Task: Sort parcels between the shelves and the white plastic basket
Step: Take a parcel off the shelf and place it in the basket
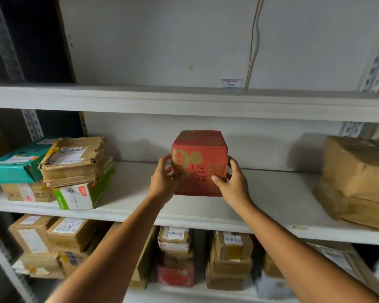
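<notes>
— Where's the red box (199, 162)?
— Upright over the middle shelf (271, 193), about midway along it. I can't tell whether its base touches the board.
— Who has it?
— Both hands. The left hand (163, 182) curls its fingers (167, 160) round the left edge; the right hand (233, 182) clasps the right side, thumb on the front face.
— And around it?
— A stack of parcels (72, 162) well off to the left, a brown wrapped parcel (357, 178) at the far right, and more cartons (228, 256) on the shelf below.
</notes>
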Demonstrator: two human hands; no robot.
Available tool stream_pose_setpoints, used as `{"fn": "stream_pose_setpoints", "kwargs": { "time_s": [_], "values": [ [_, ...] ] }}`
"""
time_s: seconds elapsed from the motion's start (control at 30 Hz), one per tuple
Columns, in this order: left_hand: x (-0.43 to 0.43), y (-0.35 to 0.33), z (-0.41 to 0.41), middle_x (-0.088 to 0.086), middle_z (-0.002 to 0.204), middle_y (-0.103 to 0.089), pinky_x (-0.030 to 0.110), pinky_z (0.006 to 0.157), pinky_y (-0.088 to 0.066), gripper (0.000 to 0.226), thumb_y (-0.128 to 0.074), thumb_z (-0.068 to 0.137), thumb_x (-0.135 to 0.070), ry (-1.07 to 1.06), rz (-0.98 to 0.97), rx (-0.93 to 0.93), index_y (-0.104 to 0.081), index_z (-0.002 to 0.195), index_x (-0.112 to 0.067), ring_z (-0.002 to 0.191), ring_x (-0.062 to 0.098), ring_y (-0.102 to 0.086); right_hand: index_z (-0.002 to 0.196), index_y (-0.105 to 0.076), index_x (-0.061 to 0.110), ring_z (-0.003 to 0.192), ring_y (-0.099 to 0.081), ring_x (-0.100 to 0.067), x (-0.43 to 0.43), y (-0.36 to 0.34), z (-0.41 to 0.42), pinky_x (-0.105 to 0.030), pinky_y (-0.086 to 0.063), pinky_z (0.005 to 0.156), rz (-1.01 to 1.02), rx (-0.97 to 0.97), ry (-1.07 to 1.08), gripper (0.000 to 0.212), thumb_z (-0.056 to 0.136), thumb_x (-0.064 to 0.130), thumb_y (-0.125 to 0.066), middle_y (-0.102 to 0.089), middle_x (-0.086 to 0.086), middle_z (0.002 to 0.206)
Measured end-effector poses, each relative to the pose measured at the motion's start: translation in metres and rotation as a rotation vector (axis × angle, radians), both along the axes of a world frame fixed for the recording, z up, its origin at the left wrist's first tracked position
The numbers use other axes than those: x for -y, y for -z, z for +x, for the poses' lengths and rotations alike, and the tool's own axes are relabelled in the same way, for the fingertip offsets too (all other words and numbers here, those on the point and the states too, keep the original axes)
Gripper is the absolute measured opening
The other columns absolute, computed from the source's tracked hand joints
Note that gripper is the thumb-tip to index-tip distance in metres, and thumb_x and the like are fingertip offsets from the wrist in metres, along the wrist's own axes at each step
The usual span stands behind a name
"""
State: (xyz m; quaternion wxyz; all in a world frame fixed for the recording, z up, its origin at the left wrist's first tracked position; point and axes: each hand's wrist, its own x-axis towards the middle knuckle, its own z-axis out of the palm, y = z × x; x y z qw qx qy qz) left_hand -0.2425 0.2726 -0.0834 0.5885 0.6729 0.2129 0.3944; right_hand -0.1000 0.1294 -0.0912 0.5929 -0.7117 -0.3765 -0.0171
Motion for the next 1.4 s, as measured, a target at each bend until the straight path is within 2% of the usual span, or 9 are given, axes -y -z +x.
{"fn": "stream_pose_setpoints", "kwargs": {
  "time_s": [0.1,0.37,0.5,0.6,0.8,0.9,1.07,1.23,1.4],
  "values": [
    [0.024,0.009,0.038,-0.001,0.111,-0.068,0.028,0.076,-0.059,0.058,-0.078,0.076,0.000,0.079,0.013,0.013,-0.054,0.125,-0.020,0.097,0.012,-0.067,0.134,-0.050,0.016,0.109,-0.058,-0.015,0.030,0.006,0.027,-0.018,-0.049,0.083,-0.015,0.006,0.100,0.055,0.085,0.014,-0.075,-0.055,-0.001,0.123],
    [0.102,0.029,0.134,0.003,0.114,-0.070,0.034,0.083,-0.059,0.056,-0.074,0.079,0.001,0.223,0.061,-0.040,-0.057,0.130,-0.014,0.101,0.017,-0.067,0.133,-0.052,0.017,0.109,-0.058,-0.014,0.126,0.018,0.100,-0.031,-0.052,0.091,-0.091,-0.023,0.248,0.052,0.086,0.014,-0.073,-0.059,-0.002,0.124],
    [0.140,0.048,0.170,-0.013,0.101,-0.071,0.021,0.071,-0.058,0.051,-0.077,0.078,-0.006,0.243,0.065,-0.070,-0.061,0.124,-0.025,0.088,0.002,-0.068,0.131,-0.052,0.018,0.104,-0.061,-0.012,0.165,0.030,0.128,-0.018,-0.047,0.079,-0.127,-0.058,0.302,0.051,0.085,0.010,-0.073,-0.062,0.006,0.112],
    [0.152,0.060,0.183,-0.023,0.098,-0.067,0.012,0.066,-0.053,0.054,-0.078,0.077,-0.008,0.240,0.079,-0.090,-0.059,0.121,-0.033,0.084,-0.008,-0.065,0.128,-0.051,0.017,0.105,-0.060,-0.012,0.176,0.038,0.141,-0.024,-0.046,0.085,-0.163,-0.078,0.323,0.051,0.083,0.007,-0.074,-0.063,0.004,0.114],
    [0.138,0.057,0.184,-0.002,0.123,-0.066,0.035,0.090,-0.056,0.064,-0.077,0.080,-0.023,0.282,0.132,-0.317,-0.051,0.139,-0.027,0.110,0.018,-0.063,0.123,-0.053,0.009,0.112,-0.061,-0.024,0.182,0.044,0.142,-0.043,-0.051,0.095,-0.313,-0.075,0.350,0.045,0.083,0.009,-0.075,-0.066,-0.007,0.117],
    [0.128,0.058,0.176,0.002,0.131,-0.061,0.023,0.079,-0.055,0.059,-0.065,0.091,-0.031,0.265,0.316,-0.447,-0.043,0.145,-0.027,0.111,0.019,-0.063,0.123,-0.058,0.008,0.114,-0.060,-0.026,0.190,0.039,0.136,-0.041,-0.048,0.095,-0.445,-0.074,0.337,0.040,0.087,0.018,-0.073,-0.066,-0.008,0.120],
    [0.104,0.056,0.140,0.006,0.132,-0.061,0.035,0.099,-0.049,0.049,-0.060,0.094,-0.037,0.219,0.607,-0.672,-0.049,0.140,-0.024,0.118,0.023,-0.058,0.091,-0.066,0.014,0.096,-0.065,-0.029,0.205,0.041,0.110,-0.032,-0.050,0.075,-0.779,-0.058,0.390,0.020,0.091,0.034,-0.066,-0.068,-0.006,0.095],
    [0.076,0.045,0.071,0.005,0.131,-0.061,0.037,0.096,-0.050,0.046,-0.057,0.095,-0.041,0.070,0.793,-0.876,-0.050,0.138,-0.026,0.115,0.024,-0.058,0.121,-0.063,0.019,0.102,-0.062,-0.022,0.179,0.048,0.076,-0.034,-0.050,0.085,-0.888,0.062,0.183,0.038,0.089,0.039,-0.067,-0.066,-0.003,0.117],
    [0.050,0.022,-0.021,0.005,0.130,-0.061,0.038,0.094,-0.050,0.045,-0.056,0.094,-0.044,-0.161,0.737,-0.998,-0.051,0.136,-0.029,0.111,0.026,-0.060,0.137,-0.050,0.019,0.107,-0.062,-0.023,0.099,0.035,0.031,-0.039,-0.051,0.091,-0.817,0.111,-0.118,0.052,0.090,0.032,-0.067,-0.060,-0.007,0.130]
  ]
}}
